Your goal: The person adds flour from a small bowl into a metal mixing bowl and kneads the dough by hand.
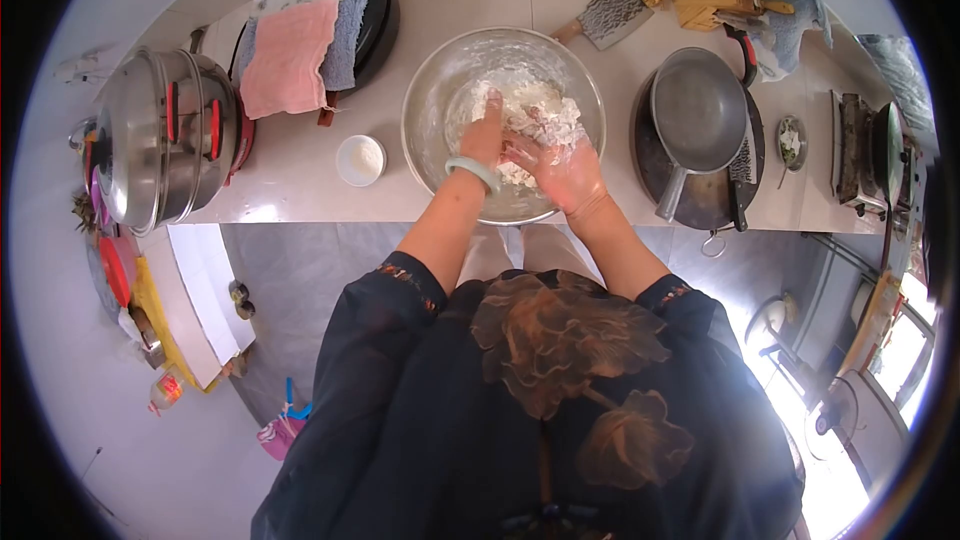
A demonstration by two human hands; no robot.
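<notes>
A wide metal mixing bowl (412,100) stands at the counter's front edge, with crumbly floury dough (535,100) in it. Inside the bowl, my left hand (483,138), a pale bangle at its wrist, is at the left side of the dough. One digit stretches forward; its other fingers are partly hidden. From the right reaches my right hand (572,170), coated in flour, its fingers extended toward my left hand and against the dough. Where the fingertips meet, contact between the hands is hard to make out. Left of the bowl sits a small white cup (361,160) with pale contents.
A steamer pot (165,140) and a cloth-covered dark pan (378,30) stand left. Behind the bowl lies a cleaver (612,16). At right are a grey pan (700,105) on a dark round board, a small dish (791,140) and a stove (858,150).
</notes>
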